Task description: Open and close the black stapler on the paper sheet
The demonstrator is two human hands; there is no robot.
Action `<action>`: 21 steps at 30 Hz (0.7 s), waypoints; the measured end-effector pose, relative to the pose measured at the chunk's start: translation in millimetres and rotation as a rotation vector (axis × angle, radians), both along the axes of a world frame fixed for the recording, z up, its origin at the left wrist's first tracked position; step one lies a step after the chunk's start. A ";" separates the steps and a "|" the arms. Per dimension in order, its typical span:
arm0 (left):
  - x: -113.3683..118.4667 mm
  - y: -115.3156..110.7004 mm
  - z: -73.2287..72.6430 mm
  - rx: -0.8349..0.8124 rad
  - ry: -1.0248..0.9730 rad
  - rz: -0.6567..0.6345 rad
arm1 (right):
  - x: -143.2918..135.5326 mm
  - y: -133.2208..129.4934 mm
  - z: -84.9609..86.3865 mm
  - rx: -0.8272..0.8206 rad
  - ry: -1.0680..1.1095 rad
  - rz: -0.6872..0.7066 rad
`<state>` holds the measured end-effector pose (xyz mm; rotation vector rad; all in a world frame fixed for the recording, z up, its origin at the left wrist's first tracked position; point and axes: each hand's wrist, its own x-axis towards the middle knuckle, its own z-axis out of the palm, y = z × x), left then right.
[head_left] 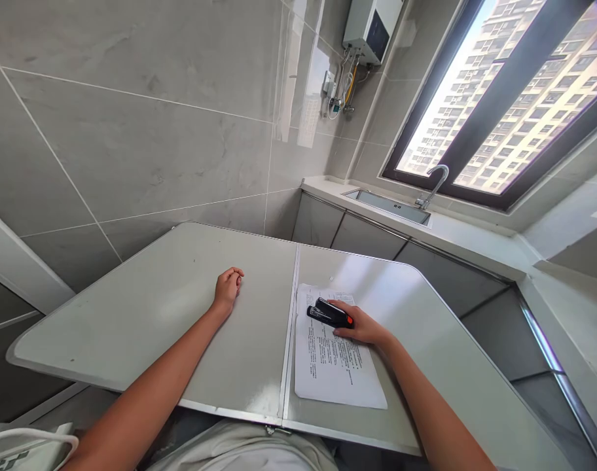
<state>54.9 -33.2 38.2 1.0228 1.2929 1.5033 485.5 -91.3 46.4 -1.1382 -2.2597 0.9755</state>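
Observation:
A black stapler (pixel 328 314) with an orange-red patch at its rear lies over the upper part of some printed paper (pixel 338 383). Around the rear end of the stapler, my right hand (pixel 361 323) has its fingers closed, thumb on the near side. The stapler's jaw end points left. To the left, on the other half of the table, my left hand (pixel 228 288) rests with its fingers curled in and nothing visible in them. Part of the print under the stapler and right hand is hidden.
The pale folding table (pixel 244 373) has a metal-edged seam (pixel 289 327) down its middle. Beyond its far right edge stands a counter (pixel 475 245) with a sink (pixel 391 205) and faucet (pixel 436 183). A tiled wall (pixel 146 144) borders the far left side.

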 end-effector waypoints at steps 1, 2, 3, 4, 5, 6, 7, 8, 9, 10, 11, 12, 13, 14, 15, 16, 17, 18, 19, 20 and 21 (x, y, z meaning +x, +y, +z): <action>-0.2 -0.1 -0.4 0.000 0.003 -0.001 | -6.4 -0.8 -0.7 0.005 -0.026 0.008; -0.2 -0.3 -0.6 -0.002 0.005 -0.003 | -11.4 -1.3 -1.6 0.009 -0.044 0.022; -0.1 -0.7 -0.9 -0.003 0.007 -0.006 | -15.3 -1.7 -2.8 0.008 -0.054 0.043; 0.2 -1.1 -1.0 -0.004 0.010 -0.011 | -18.3 -2.0 -4.0 0.002 -0.060 0.067; 0.5 -1.4 -1.1 -0.004 0.014 -0.013 | -20.9 -2.3 -5.1 -0.002 -0.060 0.086; 0.7 -1.4 -1.3 -0.002 0.016 -0.016 | -23.3 -2.6 -6.1 -0.005 -0.054 0.103; 0.5 -1.1 -1.4 0.001 0.018 -0.021 | -26.0 -2.9 -6.9 -0.007 -0.042 0.121; -0.2 -0.2 -1.6 0.004 0.019 -0.027 | -29.0 -3.2 -7.3 -0.007 -0.028 0.139; -1.7 1.2 -1.8 0.010 0.019 -0.034 | -32.6 -3.7 -7.3 -0.006 -0.017 0.152; -3.9 3.2 -2.0 0.015 0.017 -0.039 | -36.9 -4.2 -6.9 -0.006 -0.011 0.158; -7.0 5.6 -2.2 0.017 0.011 -0.042 | -42.0 -5.0 -6.3 -0.010 -0.010 0.158; -10.7 8.2 -2.3 0.016 -0.001 -0.041 | -48.1 -6.1 -5.6 -0.015 -0.013 0.150; -14.9 10.9 -2.3 0.012 -0.016 -0.036 | -55.4 -7.6 -4.9 -0.020 -0.018 0.132; -19.4 13.4 -2.2 0.006 -0.033 -0.032 | -63.9 -9.6 -4.6 -0.022 -0.018 0.107; -23.8 15.6 -2.1 0.001 -0.048 -0.034 | -74.0 -11.9 -4.6 -0.020 -0.013 0.079; -28.0 17.4 -2.0 -0.001 -0.056 -0.043 | -85.6 -14.4 -5.0 -0.017 -0.008 0.052; -31.7 18.9 -1.9 0.001 -0.054 -0.057 | -98.6 -16.9 -5.8 -0.012 -0.002 0.031; -35.0 20.1 -1.9 0.006 -0.041 -0.074 | -112.9 -19.1 -6.7 -0.005 0.004 0.019; -37.7 21.1 -2.0 0.013 -0.023 -0.092 | -127.9 -20.7 -7.6 0.004 0.011 0.017; -39.9 22.0 -2.3 0.022 -0.002 -0.108 | -143.4 -21.4 -8.4 0.016 0.020 0.025; -41.7 22.9 -2.7 0.033 0.018 -0.120 | -158.9 -21.0 -9.1 0.034 0.030 0.036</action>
